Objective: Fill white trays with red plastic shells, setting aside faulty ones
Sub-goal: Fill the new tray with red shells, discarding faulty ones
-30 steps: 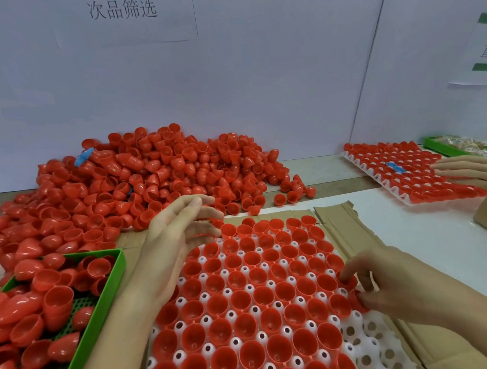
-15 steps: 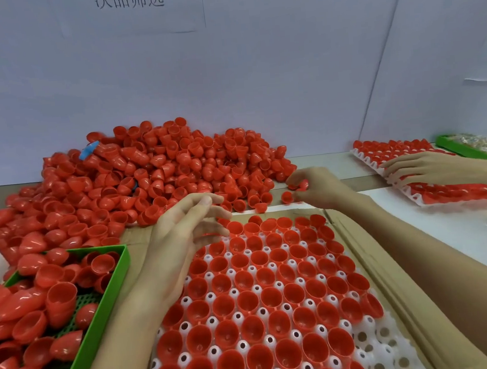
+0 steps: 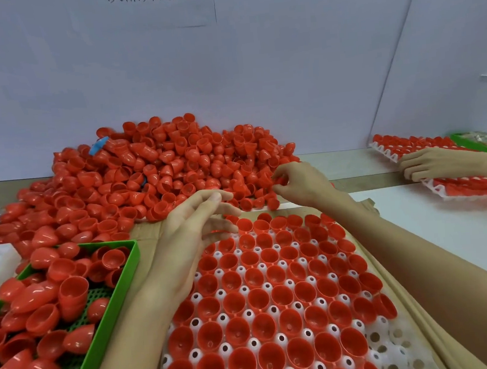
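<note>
A white tray point(image 3: 394, 344) lies in front of me, most of its cups filled with red shells point(image 3: 258, 297); a few cups at its near right edge are bare. Behind it spreads a big heap of loose red shells point(image 3: 153, 174). My left hand point(image 3: 193, 232) hovers over the tray's far left corner, fingers loosely spread, holding nothing. My right hand point(image 3: 301, 183) reaches into the heap's right edge, and its fingertips pinch a red shell point(image 3: 278, 179).
A green perforated bin point(image 3: 112, 310) with red shells stands at the left. Brown cardboard point(image 3: 392, 283) lies under the tray. At the far right another person's hand point(image 3: 432, 165) rests on a second filled tray point(image 3: 431, 188), beside a green bin point(image 3: 468, 142).
My right hand left the tray's right edge, reached forward to the heap and now pinches a shell there. My left hand stayed over the tray's far left corner.
</note>
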